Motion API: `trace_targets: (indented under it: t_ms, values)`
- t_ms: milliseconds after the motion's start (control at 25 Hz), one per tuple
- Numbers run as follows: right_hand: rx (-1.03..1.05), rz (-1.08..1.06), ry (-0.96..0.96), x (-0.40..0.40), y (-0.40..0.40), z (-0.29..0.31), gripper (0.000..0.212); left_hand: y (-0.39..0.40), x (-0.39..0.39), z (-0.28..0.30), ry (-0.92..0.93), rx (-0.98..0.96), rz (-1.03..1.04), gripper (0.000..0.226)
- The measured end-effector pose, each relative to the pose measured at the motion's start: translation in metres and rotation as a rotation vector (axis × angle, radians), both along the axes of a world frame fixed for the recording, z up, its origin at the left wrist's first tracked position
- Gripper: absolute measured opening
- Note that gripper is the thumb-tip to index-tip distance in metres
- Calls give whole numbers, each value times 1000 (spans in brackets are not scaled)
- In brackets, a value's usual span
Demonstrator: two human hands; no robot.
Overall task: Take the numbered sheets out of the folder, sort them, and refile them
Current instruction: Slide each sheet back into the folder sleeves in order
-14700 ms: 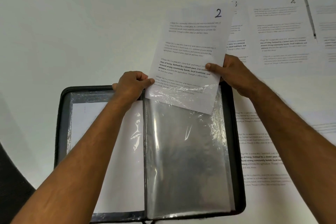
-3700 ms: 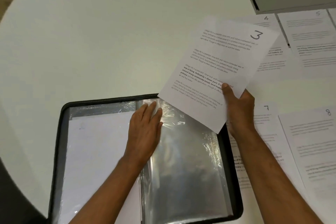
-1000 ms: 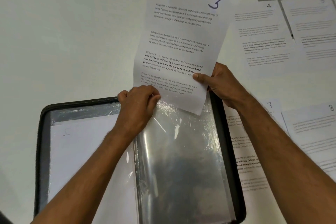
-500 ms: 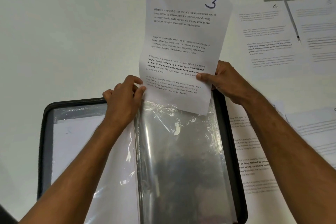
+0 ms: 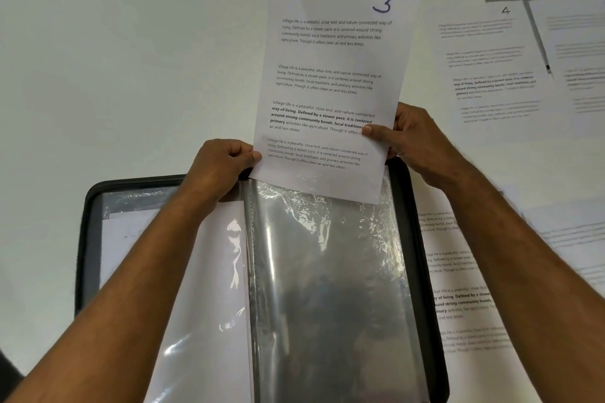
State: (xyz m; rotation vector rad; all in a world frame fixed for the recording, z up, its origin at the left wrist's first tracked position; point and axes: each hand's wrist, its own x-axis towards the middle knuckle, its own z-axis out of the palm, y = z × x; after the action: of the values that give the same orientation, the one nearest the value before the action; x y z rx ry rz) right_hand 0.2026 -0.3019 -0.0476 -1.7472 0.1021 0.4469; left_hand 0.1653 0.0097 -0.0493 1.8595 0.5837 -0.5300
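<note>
sheet of white printed paper marked 3 [image 5: 330, 88] held upright over the open black zip folder's [image 5: 422, 271] far edge, left hand [image 5: 219, 167] and right hand [image 5: 415, 137] pinching its side edges, presumably to feed its lower edge into the clear plastic sleeve [image 5: 327, 271].

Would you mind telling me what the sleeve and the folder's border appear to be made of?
The sleeve looks like thin clear plastic film: it is glossy, see-through and crinkled, with bright glare. The folder border looks like matte black fabric or leatherette, with a zip along its edge; I cannot tell which.
</note>
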Motion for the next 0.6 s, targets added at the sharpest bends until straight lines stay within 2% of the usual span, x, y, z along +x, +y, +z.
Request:
trace_targets:
  t_ms: [320,440,600]
  values:
    - [10,-48,-5,-1,0,0,31,5,7,2,86,-56,-51,27]
    - [4,-53,-24,-2,-2,1,32,3,6,0,59,-27,-87,35]
    - [14,-68,-26,-5,-3,-1,31,0,5,1,61,-35,-85,24]
